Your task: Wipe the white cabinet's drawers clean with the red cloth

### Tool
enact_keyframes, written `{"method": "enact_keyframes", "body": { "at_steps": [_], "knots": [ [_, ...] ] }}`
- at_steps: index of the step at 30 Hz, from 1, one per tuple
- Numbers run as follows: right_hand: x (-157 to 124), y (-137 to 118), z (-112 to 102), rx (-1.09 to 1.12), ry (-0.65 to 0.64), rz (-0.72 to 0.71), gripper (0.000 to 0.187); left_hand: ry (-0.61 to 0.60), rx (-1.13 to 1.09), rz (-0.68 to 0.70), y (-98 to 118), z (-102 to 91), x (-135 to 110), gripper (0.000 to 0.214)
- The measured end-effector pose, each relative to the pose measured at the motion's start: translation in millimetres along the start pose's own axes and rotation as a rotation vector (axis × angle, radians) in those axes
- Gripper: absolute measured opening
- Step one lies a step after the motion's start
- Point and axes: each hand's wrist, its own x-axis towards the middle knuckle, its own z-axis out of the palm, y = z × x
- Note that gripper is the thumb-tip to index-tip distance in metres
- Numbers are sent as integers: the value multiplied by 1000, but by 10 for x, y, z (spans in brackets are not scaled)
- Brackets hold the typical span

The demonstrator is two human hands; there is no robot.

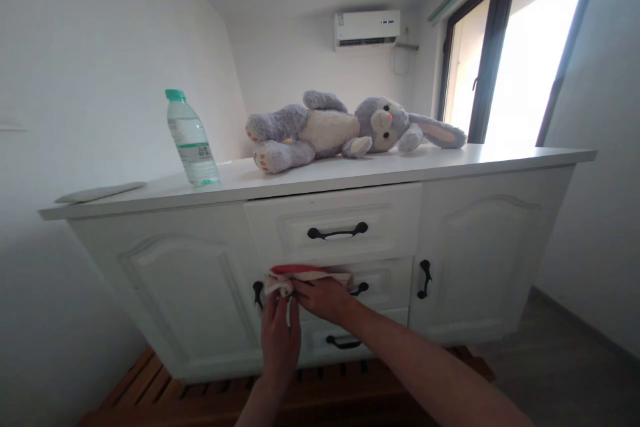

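Note:
A white cabinet (pixel 475 240) with drawers and two doors stands in front of me. Both my hands are at its middle drawer, on a folded red and cream cloth (pixel 300 273) that lies over the drawer's upper edge. My left hand (pixel 280 333) reaches up from below and grips the cloth's left end. My right hand (pixel 325 297) lies flat on the cloth, partly hiding the drawer's black handle (pixel 361 288). On the cabinet top lie a grey plush rabbit (pixel 345 128) and an upright water bottle (pixel 191 140) with a green cap.
A flat white object (pixel 97 192) lies on the cabinet top's left end. Black handles (pixel 337 232) mark the top drawer and the right door (pixel 425 278). A wooden slatted base (pixel 165 393) sits under the cabinet. A window (pixel 505 47) is at the right, an air conditioner (pixel 367 28) on the far wall.

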Motion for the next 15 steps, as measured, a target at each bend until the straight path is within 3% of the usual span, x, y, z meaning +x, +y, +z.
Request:
{"method": "enact_keyframes", "body": {
  "at_steps": [3, 7, 10, 12, 15],
  "knots": [
    [-530, 282, -308, -92, 8, 20, 42, -71, -41, 175, 470, 232, -68, 37],
    [-1257, 657, -691, -217, 21, 99, 43, -202, -99, 239, 1279, 588, -92, 45],
    [-1678, 826, -890, -264, 4, 258, 43, -339, -162, 293, 1764, 778, -92, 49],
    [-1881, 858, -908, -248, -7, 348, 45, -403, -189, 314, 1937, 854, -124, 51],
    [-2128, 776, -712, -190, -22, 377, 53, -518, -187, 289, 1935, 939, -290, 55]
  ]
}}
